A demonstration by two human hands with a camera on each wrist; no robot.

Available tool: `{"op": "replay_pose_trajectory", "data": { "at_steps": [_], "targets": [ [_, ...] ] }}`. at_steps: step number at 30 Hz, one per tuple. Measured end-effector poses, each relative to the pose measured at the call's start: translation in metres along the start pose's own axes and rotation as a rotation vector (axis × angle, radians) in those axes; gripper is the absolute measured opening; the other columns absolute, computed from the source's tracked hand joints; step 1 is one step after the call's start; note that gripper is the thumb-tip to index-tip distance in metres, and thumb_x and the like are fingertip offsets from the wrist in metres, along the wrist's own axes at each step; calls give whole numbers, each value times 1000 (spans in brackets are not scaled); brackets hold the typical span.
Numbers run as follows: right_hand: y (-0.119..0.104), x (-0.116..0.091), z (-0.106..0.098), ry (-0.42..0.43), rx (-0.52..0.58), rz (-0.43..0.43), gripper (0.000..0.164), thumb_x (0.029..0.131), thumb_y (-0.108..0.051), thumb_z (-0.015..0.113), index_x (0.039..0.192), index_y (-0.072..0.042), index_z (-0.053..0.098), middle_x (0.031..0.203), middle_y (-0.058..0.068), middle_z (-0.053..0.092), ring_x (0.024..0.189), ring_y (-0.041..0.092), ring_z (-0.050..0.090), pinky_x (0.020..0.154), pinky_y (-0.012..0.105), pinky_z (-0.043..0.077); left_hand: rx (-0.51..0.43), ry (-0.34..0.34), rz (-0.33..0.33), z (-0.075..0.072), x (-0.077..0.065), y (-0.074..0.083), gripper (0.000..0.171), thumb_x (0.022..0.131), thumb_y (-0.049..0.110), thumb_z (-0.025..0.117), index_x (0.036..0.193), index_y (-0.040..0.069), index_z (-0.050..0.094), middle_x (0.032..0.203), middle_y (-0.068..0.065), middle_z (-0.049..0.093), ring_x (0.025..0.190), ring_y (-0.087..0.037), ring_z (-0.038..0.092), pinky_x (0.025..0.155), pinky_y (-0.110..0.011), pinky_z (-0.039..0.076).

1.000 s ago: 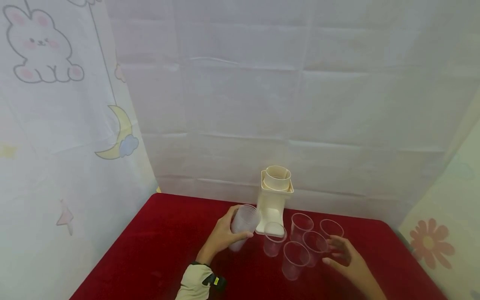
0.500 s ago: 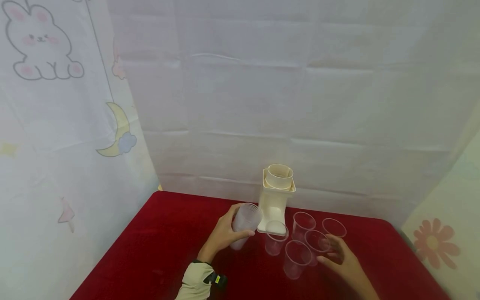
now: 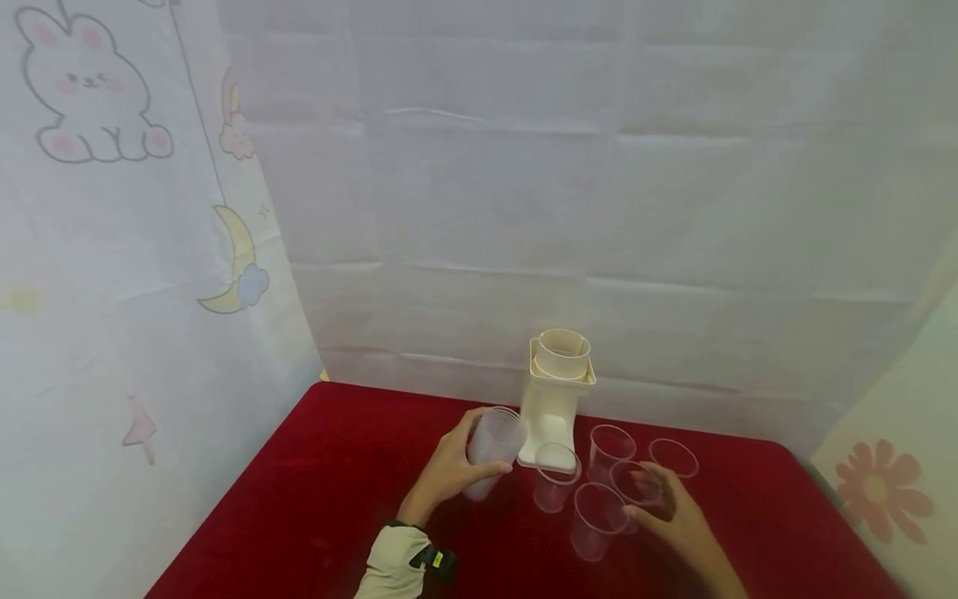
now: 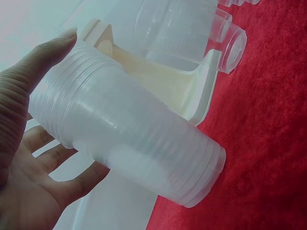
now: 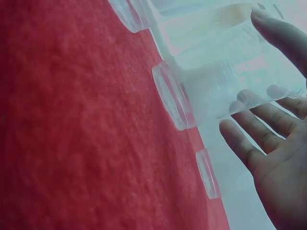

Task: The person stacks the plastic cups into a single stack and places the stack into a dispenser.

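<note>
My left hand (image 3: pixel 449 466) grips a stack of nested clear plastic cups (image 3: pixel 497 441), tilted with the rims up. The left wrist view shows the stack (image 4: pixel 129 129) lying across the palm, thumb over the rims. At the right, my right hand (image 3: pixel 677 516) is around one single clear cup (image 3: pixel 636 482) of a group. Seen from the right wrist, its thumb and fingers (image 5: pixel 240 136) lie on opposite sides of that cup (image 5: pixel 211 81). Other single cups stand beside it: a front cup (image 3: pixel 599 524), a left cup (image 3: pixel 555 482) and a back cup (image 3: pixel 609 453).
A cream-coloured holder (image 3: pixel 554 408) with a round collar on top stands behind the cups, near the back edge. One more cup (image 3: pixel 674 457) stands at the back right. Red cloth (image 3: pixel 359 482) covers the table, and a pale sheet (image 3: pixel 479 208) hangs behind it.
My right hand has moved left, from beside the cup group to around the middle cup, its thumb now near the front cup. The left hand keeps its hold on the stack.
</note>
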State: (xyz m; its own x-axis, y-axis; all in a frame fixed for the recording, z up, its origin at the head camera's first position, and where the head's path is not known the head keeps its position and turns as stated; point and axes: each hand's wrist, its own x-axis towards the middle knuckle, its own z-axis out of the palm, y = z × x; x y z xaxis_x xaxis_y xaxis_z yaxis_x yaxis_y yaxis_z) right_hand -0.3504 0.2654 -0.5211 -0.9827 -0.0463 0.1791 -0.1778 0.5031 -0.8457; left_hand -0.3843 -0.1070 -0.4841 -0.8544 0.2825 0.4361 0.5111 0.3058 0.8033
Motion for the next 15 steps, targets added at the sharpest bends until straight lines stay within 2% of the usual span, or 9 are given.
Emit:
{"op": "replay_pose_trajectory", "data": {
  "at_steps": [2, 4, 10, 15],
  "targets": [
    [0, 0, 0, -6, 16, -11, 73, 89, -25, 78, 146, -7, 37, 138, 21, 55, 113, -4, 52, 95, 49, 50, 3, -2, 5, 1, 0, -1, 79, 77, 37, 87, 142, 30, 44, 132, 4, 58, 107, -17, 62, 83, -36, 53],
    [0, -1, 0, -8, 26, -22, 71, 89, -22, 77, 146, -5, 37, 137, 21, 56, 111, -9, 50, 95, 46, 51, 6, -3, 13, 1, 1, -2, 79, 77, 37, 87, 143, 30, 43, 133, 4, 58, 107, -17, 62, 82, -36, 54],
    [-1, -2, 0, 4, 19, -64, 70, 89, -20, 78, 145, -4, 38, 135, 20, 58, 112, -6, 53, 88, 23, 49, 15, 2, 18, 1, 1, -2, 79, 76, 39, 87, 142, 30, 44, 133, 6, 58, 108, -16, 62, 82, -35, 53],
    [0, -4, -1, 26, 18, -101, 69, 88, -18, 78, 143, -4, 39, 132, 21, 59, 110, -7, 54, 85, 19, 49, 23, 4, 11, 1, 1, -3, 78, 76, 40, 87, 141, 30, 45, 132, 6, 59, 110, -16, 61, 84, -35, 52]
  ]
}}
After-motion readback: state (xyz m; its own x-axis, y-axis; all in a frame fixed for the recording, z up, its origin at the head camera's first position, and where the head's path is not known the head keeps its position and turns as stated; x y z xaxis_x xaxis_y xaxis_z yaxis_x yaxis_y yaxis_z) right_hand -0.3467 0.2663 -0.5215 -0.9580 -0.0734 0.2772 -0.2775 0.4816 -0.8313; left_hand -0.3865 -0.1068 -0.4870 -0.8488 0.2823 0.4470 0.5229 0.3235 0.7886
